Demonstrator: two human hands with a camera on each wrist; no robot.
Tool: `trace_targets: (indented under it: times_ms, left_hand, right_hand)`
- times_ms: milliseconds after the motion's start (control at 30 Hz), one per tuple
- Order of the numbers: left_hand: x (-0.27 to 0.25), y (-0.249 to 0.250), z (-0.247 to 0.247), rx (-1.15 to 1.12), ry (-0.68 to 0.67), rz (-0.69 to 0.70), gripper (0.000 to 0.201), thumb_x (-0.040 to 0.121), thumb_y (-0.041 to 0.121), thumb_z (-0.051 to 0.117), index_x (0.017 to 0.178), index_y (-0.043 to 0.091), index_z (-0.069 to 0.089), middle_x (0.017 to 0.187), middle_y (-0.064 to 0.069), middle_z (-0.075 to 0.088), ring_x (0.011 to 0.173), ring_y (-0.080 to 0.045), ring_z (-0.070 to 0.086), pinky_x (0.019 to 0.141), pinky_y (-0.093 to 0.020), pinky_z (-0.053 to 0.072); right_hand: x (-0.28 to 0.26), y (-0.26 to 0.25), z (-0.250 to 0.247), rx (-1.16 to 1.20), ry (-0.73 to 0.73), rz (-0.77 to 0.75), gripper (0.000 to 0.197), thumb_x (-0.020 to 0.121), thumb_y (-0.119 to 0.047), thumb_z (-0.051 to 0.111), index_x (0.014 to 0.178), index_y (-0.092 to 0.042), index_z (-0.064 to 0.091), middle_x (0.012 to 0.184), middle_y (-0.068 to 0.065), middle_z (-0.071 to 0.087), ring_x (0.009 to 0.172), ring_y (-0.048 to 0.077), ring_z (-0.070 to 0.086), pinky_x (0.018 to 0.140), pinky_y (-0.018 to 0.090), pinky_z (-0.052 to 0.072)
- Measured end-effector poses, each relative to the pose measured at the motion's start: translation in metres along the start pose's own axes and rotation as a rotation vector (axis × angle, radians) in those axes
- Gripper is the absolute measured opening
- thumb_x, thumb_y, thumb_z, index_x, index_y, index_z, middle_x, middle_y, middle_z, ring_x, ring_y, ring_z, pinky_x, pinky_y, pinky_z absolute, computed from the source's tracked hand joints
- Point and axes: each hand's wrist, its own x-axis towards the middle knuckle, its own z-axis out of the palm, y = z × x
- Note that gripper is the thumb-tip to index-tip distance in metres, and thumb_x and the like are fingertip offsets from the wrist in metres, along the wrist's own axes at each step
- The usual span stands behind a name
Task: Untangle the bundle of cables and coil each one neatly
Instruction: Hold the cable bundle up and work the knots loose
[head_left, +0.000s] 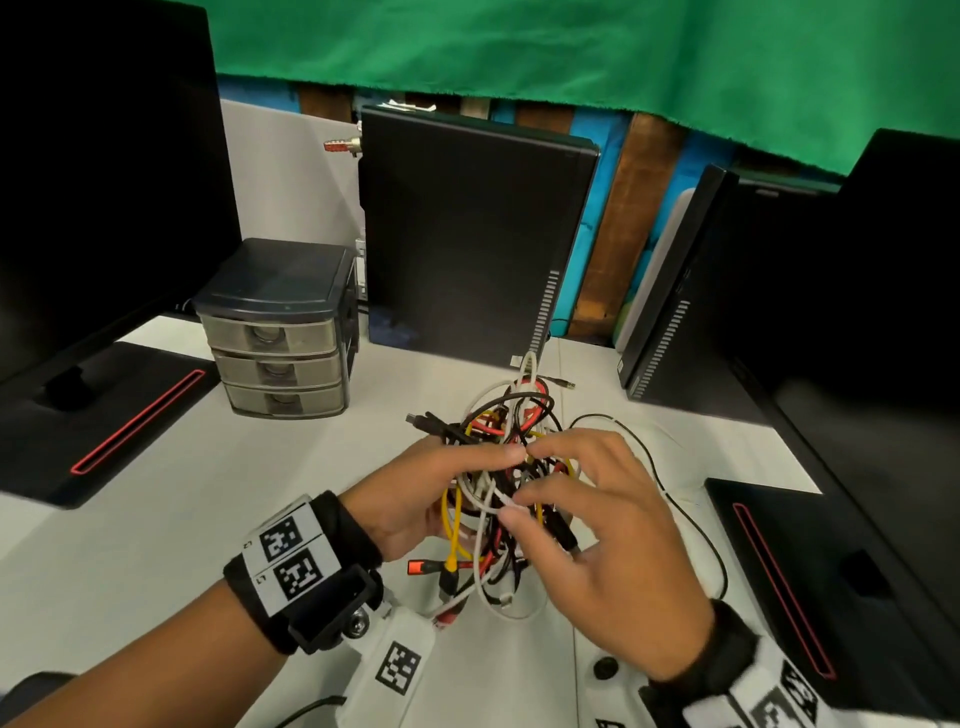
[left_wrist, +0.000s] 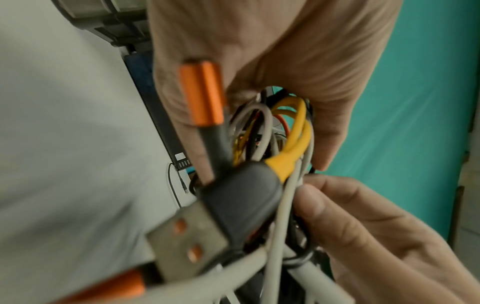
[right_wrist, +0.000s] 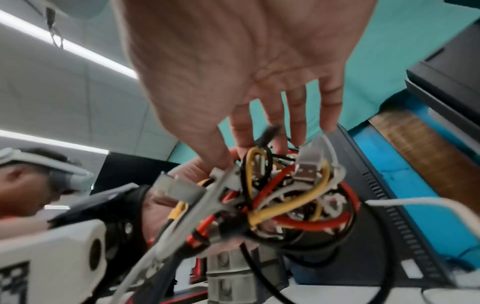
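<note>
A tangled bundle of cables (head_left: 511, 462), yellow, red, black and white, is lifted just above the white table (head_left: 249, 499). My left hand (head_left: 467, 478) grips it from the left, fingers curled round the strands. In the left wrist view that left hand (left_wrist: 262, 156) wraps yellow loops (left_wrist: 298, 127), with an orange plug (left_wrist: 202, 92) and a USB plug (left_wrist: 189, 242) close to the lens. My right hand (head_left: 514, 506) reaches in from the right and pinches a white cable (head_left: 488, 499) between thumb and finger. The right wrist view shows the right hand (right_wrist: 241, 156) touching the bundle (right_wrist: 285, 197) from above.
A small three-drawer unit (head_left: 280, 332) stands at the left, a black computer tower (head_left: 467, 244) behind the bundle, another tower (head_left: 670, 291) at the right. Monitor bases (head_left: 104, 415) (head_left: 779, 551) flank the work area. A thin black cable (head_left: 691, 525) trails right across the table.
</note>
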Motion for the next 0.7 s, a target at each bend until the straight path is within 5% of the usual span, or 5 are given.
trace_targets:
  times_ms: [100, 267, 433, 533, 700]
  left_hand:
    - [-0.001, -0.003, 0.0, 0.017, 0.032, 0.082, 0.037, 0.075, 0.026, 0.078, 0.11, 0.017, 0.075, 0.112, -0.017, 0.073, 0.098, -0.035, 0.07, 0.075, -0.04, 0.055]
    - [0.0, -0.01, 0.004, 0.057, 0.065, 0.165, 0.034, 0.07, 0.014, 0.077, 0.104, 0.016, 0.076, 0.105, -0.011, 0.076, 0.094, -0.027, 0.072, 0.081, -0.041, 0.053]
    - [0.001, -0.012, 0.004, 0.058, 0.043, 0.219, 0.048, 0.07, 0.0, 0.078, 0.116, 0.008, 0.068, 0.11, -0.018, 0.074, 0.103, -0.038, 0.07, 0.089, -0.051, 0.056]
    - [0.001, -0.013, 0.007, 0.122, 0.05, 0.262, 0.048, 0.073, -0.005, 0.077, 0.118, 0.005, 0.066, 0.11, -0.019, 0.073, 0.103, -0.039, 0.069, 0.091, -0.052, 0.056]
    - [0.005, -0.017, 0.009, 0.212, 0.127, 0.271, 0.035, 0.079, -0.011, 0.073, 0.11, 0.004, 0.068, 0.097, -0.013, 0.076, 0.086, -0.026, 0.072, 0.075, -0.04, 0.059]
  right_hand:
    - [-0.003, 0.006, 0.004, -0.194, -0.068, 0.019, 0.023, 0.083, -0.048, 0.064, 0.098, -0.032, 0.071, 0.122, -0.007, 0.059, 0.119, 0.018, 0.051, 0.089, 0.037, 0.048]
    - [-0.003, 0.012, 0.004, -0.31, -0.17, 0.078, 0.014, 0.082, -0.043, 0.065, 0.088, -0.032, 0.071, 0.125, -0.004, 0.058, 0.12, 0.021, 0.052, 0.084, 0.036, 0.048]
    - [0.002, 0.023, -0.002, 0.096, -0.235, 0.207, 0.007, 0.095, -0.029, 0.062, 0.089, -0.031, 0.063, 0.138, -0.018, 0.041, 0.135, 0.0, 0.032, 0.107, 0.021, 0.029]
    - [0.003, 0.024, 0.0, 0.219, -0.235, 0.263, 0.01, 0.097, -0.025, 0.06, 0.088, -0.03, 0.062, 0.135, -0.022, 0.037, 0.135, -0.007, 0.029, 0.108, 0.015, 0.026]
    - [0.0, 0.024, 0.013, 0.269, -0.201, 0.278, 0.013, 0.099, -0.023, 0.057, 0.089, -0.031, 0.059, 0.132, -0.018, 0.038, 0.132, -0.015, 0.026, 0.102, 0.003, 0.021]
